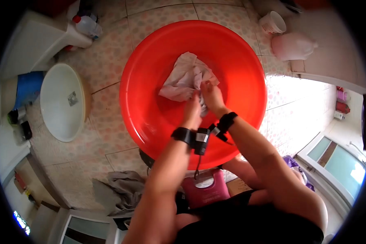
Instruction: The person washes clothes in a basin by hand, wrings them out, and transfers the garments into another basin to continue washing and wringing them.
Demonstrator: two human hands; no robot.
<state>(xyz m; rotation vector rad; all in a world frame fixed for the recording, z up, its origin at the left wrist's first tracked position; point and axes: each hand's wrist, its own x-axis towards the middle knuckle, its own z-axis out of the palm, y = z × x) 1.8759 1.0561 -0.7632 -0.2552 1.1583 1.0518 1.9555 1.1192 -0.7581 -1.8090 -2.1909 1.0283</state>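
Observation:
A large red basin (146, 53) stands on the floor in front of me. Inside it, a pale pinkish cloth (185, 75) lies bunched and wrinkled. My left hand (193, 110) is closed on the cloth's near edge. Beside it, my right hand (212, 97) grips the same cloth a little to the right, fingers wrapped round it. A small twisted end of the cloth shows between and below the two hands. Black bands with small devices are strapped round both wrists.
A white basin (61, 103) stands to the left on the tiled floor. Grey cloth (126, 189) lies at lower left. A pink plastic item (207, 195) sits between my legs. A bottle (87, 27), a white bucket (273, 22) and a pink jug (292, 46) are at the back.

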